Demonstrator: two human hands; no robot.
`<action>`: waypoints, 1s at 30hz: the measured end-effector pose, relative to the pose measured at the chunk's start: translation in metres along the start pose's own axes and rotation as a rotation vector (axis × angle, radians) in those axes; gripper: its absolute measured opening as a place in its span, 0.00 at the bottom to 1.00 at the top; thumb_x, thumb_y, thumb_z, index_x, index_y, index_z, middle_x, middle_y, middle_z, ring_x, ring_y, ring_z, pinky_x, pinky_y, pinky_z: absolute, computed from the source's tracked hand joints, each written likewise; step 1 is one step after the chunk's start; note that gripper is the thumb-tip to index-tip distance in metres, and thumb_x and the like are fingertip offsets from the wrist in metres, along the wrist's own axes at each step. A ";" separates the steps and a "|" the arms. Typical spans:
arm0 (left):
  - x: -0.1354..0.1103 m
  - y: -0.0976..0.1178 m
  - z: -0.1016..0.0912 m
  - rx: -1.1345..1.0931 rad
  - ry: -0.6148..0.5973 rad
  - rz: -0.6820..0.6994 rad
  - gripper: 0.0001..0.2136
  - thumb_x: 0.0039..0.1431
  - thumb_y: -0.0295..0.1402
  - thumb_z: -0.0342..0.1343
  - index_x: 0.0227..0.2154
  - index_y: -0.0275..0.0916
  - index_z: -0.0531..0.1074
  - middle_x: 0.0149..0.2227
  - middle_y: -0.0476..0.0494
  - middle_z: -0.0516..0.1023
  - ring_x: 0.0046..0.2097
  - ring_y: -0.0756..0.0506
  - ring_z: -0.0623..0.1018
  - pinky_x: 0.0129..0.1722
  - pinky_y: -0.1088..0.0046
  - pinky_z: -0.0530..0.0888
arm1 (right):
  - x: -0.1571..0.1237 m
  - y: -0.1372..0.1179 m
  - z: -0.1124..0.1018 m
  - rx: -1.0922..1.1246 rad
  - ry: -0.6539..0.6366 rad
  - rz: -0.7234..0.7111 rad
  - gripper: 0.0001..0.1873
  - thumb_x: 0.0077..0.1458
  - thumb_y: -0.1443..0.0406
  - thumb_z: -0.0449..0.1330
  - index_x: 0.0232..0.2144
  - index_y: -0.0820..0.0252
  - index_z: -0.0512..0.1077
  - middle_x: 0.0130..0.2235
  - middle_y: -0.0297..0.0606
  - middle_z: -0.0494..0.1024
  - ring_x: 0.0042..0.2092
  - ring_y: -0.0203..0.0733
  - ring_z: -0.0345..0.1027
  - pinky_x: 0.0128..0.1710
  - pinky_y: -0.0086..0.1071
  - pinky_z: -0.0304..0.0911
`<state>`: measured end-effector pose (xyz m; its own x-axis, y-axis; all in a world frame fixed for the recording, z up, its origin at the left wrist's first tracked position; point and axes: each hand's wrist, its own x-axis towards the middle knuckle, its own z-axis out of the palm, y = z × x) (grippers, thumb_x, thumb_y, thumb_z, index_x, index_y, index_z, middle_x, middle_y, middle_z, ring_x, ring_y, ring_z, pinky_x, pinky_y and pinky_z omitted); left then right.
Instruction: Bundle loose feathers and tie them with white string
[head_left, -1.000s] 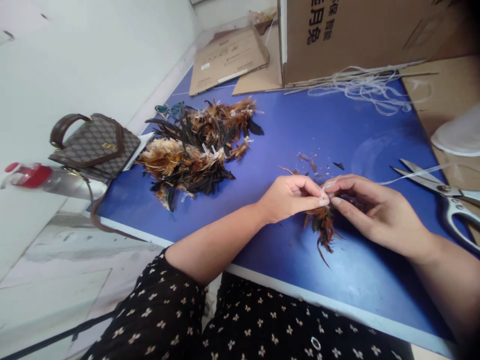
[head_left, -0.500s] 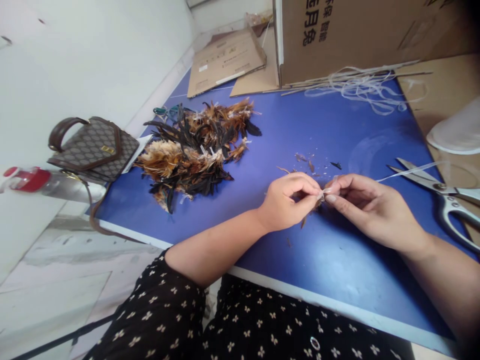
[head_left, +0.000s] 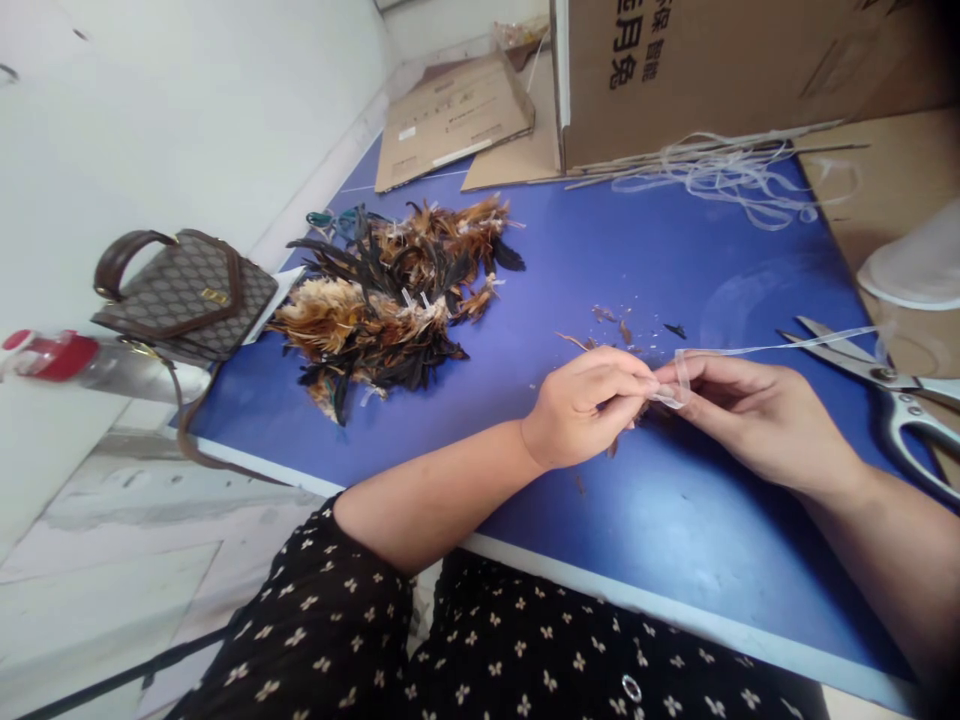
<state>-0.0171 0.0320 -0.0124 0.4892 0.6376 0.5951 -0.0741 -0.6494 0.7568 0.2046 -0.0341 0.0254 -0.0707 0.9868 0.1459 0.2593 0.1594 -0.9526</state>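
Observation:
My left hand [head_left: 589, 408] pinches with thumb and fingers at one end of a loop of translucent white ribbon [head_left: 684, 376]. My right hand [head_left: 765, 415] meets it fingertip to fingertip, closed on the same ribbon. The loop stands up over the right fingertips, and a long tail stretches right towards the scissors. Brown feather tips [head_left: 613, 447] show just under my left fingers; how they join the ribbon is hidden. To the left lies a pile of feather bunches [head_left: 390, 310], brown, cream and black, with short ribbon ends sticking out.
Open-bladed scissors [head_left: 885, 375] lie at the right beside a white translucent container [head_left: 919, 262]. Tangled ribbon [head_left: 739, 180] rests before a large cardboard box [head_left: 720, 85]. A handbag [head_left: 199, 295] and a bottle [head_left: 112, 368] are at left. Feather scraps [head_left: 611, 322] dot the blue table [head_left: 585, 250].
A wider loop of ribbon now stands over my right fingertips, where a short pinched bit showed before. My hands have shifted slightly right.

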 end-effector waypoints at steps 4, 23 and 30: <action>0.004 -0.001 0.000 0.030 0.036 0.116 0.04 0.74 0.32 0.66 0.40 0.44 0.84 0.46 0.42 0.89 0.46 0.46 0.87 0.50 0.64 0.85 | 0.002 -0.003 0.003 -0.003 0.002 -0.076 0.20 0.64 0.42 0.76 0.38 0.49 0.88 0.35 0.35 0.86 0.36 0.40 0.79 0.40 0.35 0.77; -0.001 -0.011 0.003 0.102 0.042 0.293 0.06 0.75 0.27 0.63 0.47 0.44 0.83 0.51 0.41 0.90 0.52 0.46 0.89 0.54 0.63 0.86 | 0.000 0.000 0.008 0.078 0.011 0.060 0.22 0.59 0.45 0.80 0.41 0.54 0.86 0.35 0.37 0.86 0.36 0.40 0.77 0.40 0.33 0.77; -0.003 -0.013 0.003 0.056 0.027 0.285 0.08 0.75 0.26 0.63 0.49 0.46 0.84 0.52 0.41 0.89 0.53 0.45 0.88 0.56 0.61 0.86 | 0.001 0.006 0.002 -0.026 0.033 -0.036 0.17 0.61 0.47 0.78 0.38 0.53 0.87 0.40 0.39 0.88 0.41 0.44 0.81 0.47 0.38 0.79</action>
<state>-0.0149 0.0374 -0.0250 0.4320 0.4366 0.7892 -0.1570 -0.8252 0.5425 0.2042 -0.0324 0.0198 -0.0483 0.9808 0.1889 0.2820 0.1948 -0.9394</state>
